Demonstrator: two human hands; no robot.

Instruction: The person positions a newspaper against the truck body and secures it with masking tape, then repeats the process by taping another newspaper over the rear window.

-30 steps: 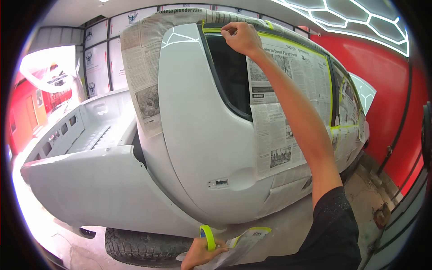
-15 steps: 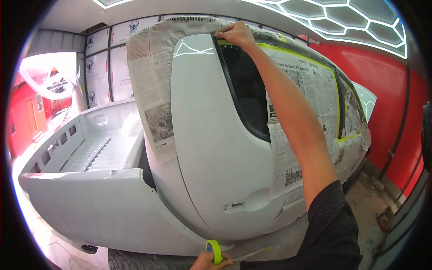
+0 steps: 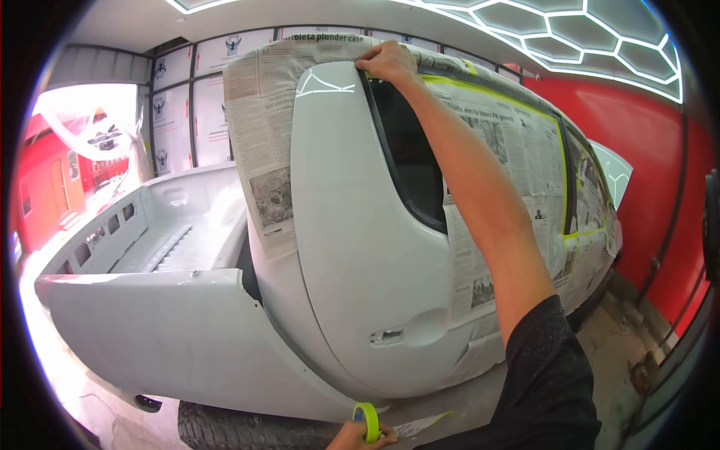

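Note:
My right hand [image 3: 388, 61] is raised to the top corner of the rear door's dark window [image 3: 409, 146], fingers pinched at the frame edge; what they hold is too small to make out. Low in the view, my left hand [image 3: 361, 436] holds a roll of yellow-green tape [image 3: 366, 421], with a strip and a scrap of paper trailing to its right. Newspaper [image 3: 262, 142] hangs over the roof and behind the white door [image 3: 337, 187]. More newspaper [image 3: 517, 157] covers the neighbouring window, edged with yellow-green tape.
The pickup's pale bed [image 3: 172, 232] and its side panel [image 3: 165, 337] extend left, above a black tire [image 3: 247, 431]. A red wall [image 3: 637, 142] stands at the right. Hexagonal lights [image 3: 562, 30] hang overhead.
The view has shifted slightly. My right hand has moved a little left along the window's top edge toward the corner. My left hand still has the tape roll, now slightly further right.

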